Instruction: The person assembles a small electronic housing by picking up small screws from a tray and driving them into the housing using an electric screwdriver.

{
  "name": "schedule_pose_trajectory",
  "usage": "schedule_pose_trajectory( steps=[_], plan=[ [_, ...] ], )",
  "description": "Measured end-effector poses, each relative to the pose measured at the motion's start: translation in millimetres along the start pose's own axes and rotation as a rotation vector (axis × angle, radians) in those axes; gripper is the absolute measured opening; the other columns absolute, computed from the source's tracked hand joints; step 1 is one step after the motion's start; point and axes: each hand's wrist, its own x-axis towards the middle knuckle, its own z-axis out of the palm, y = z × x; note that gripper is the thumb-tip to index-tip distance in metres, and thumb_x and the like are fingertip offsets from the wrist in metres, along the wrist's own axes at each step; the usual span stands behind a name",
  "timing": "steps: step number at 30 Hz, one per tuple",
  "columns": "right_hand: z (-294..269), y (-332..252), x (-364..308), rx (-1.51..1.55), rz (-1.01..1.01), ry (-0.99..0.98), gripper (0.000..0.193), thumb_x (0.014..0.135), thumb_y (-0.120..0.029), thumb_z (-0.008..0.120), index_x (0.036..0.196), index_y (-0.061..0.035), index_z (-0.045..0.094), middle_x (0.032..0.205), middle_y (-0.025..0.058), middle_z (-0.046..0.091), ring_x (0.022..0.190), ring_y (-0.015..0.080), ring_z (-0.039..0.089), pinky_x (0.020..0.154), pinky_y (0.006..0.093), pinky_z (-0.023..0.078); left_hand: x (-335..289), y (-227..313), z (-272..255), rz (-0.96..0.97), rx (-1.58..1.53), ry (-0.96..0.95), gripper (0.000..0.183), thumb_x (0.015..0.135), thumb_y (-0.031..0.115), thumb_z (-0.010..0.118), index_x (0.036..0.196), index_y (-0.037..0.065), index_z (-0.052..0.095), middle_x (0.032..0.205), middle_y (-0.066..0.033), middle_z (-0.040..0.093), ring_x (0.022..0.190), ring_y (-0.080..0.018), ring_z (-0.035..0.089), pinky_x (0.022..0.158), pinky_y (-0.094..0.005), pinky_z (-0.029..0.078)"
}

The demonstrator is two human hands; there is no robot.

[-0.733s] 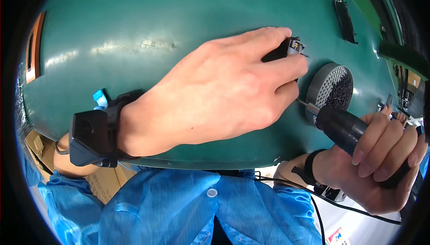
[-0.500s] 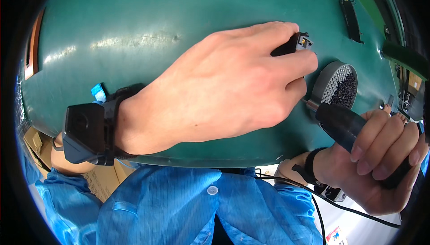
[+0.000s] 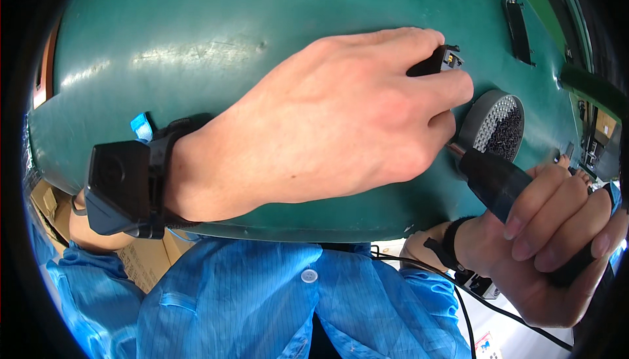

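My left hand [image 3: 354,110] reaches across the table, back of the hand up, its fingers closed around a small black plastic part [image 3: 451,58]. Only one end of that part shows, with a brassy bit inside; the rest is under my fingers. My right hand [image 3: 557,228] is wrapped round a black electric screwdriver [image 3: 491,179], held tilted. Its metal tip [image 3: 455,149] points toward my left hand's lower fingers, and its very end is hidden there. Just beyond the tip stands a round grey dish [image 3: 473,126] with small black screws [image 3: 508,133] and a dotted pale inside.
A narrow black plastic piece [image 3: 518,31] lies at the far right of the green table [image 3: 196,11]. Beside the right rim are a green rail [image 3: 593,89] and another person's fingers [image 3: 565,161]. Black cables [image 3: 524,320] run below my right wrist. Cardboard [image 3: 147,260] shows at lower left.
My left hand and the black part have shifted slightly to the right in the picture. The screwdriver and my right hand have moved a little to the left and down. Both grips are unchanged.
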Motion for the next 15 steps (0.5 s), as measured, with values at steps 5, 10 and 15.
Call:
schedule_pose_trajectory(
  steps=[5,10,15],
  plan=[
    [2.1,-0.8,1.7,0.001,-0.002,-0.006,0.023,0.106,-0.022,0.040,0.115,-0.0012,0.045,0.075,0.0126,0.054,0.056,0.0223,0.050,0.050,0.0366,0.046,-0.5,0.9,0.4,-0.004,0.017,0.019,0.025,0.070,0.013,0.082,0.088,0.003,0.068,0.104,-0.0043,0.061,0.115,-0.0316,0.067,0.084,-0.0374,0.064],
    [2.3,-0.7,2.7,-0.005,0.001,-0.012,0.022,0.105,-0.022,0.041,0.113,-0.0017,0.045,0.074,0.0118,0.053,0.055,0.0217,0.050,0.049,0.0362,0.045,0.3,1.5,0.3,-0.004,0.005,0.016,0.025,0.070,0.013,0.082,0.088,0.003,0.068,0.105,-0.0045,0.061,0.115,-0.0326,0.066,0.085,-0.0381,0.064],
    [3.8,3.4,3.0,-0.017,0.014,-0.019,0.021,0.104,-0.021,0.042,0.112,-0.0022,0.045,0.073,0.0111,0.052,0.054,0.0210,0.049,0.049,0.0358,0.045,-1.2,0.9,-1.2,-0.005,-0.004,-0.002,0.026,0.068,0.013,0.082,0.087,0.003,0.067,0.105,-0.0049,0.061,0.114,-0.0336,0.066,0.086,-0.0388,0.063]
  ],
)
